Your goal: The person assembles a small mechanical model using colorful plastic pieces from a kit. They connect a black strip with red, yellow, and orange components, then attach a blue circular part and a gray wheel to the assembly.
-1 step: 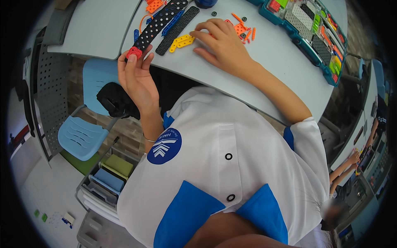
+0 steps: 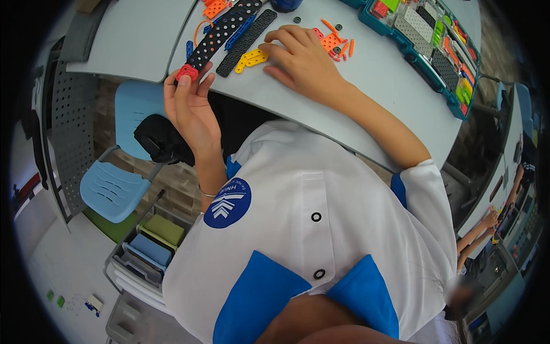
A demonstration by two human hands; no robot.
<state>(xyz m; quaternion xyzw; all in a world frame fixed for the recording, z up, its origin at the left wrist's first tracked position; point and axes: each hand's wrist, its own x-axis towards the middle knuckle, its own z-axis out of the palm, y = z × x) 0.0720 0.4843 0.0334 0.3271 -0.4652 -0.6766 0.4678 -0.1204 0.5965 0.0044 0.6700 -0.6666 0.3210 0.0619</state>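
Observation:
My left hand point(image 2: 192, 109) is closed at the table's near edge, thumb and fingers pinching a red connector piece point(image 2: 186, 72) at the near end of a long black perforated beam point(image 2: 219, 38). The beam slants away toward the far edge of the table. My right hand point(image 2: 306, 63) is open over the tabletop, palm down, fingers apart and bent, with nothing visible in it. Its fingertips are nearest to the yellow perforated pieces point(image 2: 251, 59). A second, dark grey perforated beam point(image 2: 247, 42) lies between the hands, beside a blue strip point(image 2: 240, 32).
Orange perforated plates point(image 2: 330, 42), small orange pins point(image 2: 351, 47) and black rings lie beyond my right hand. A teal case point(image 2: 427, 74) of sorted building parts stands open at the far right. A blue chair point(image 2: 117, 192) and a cart point(image 2: 152, 246) are at the left.
My right hand has shifted very slightly left, toward the yellow pieces. My left hand keeps its hold on the red connector and has barely moved.

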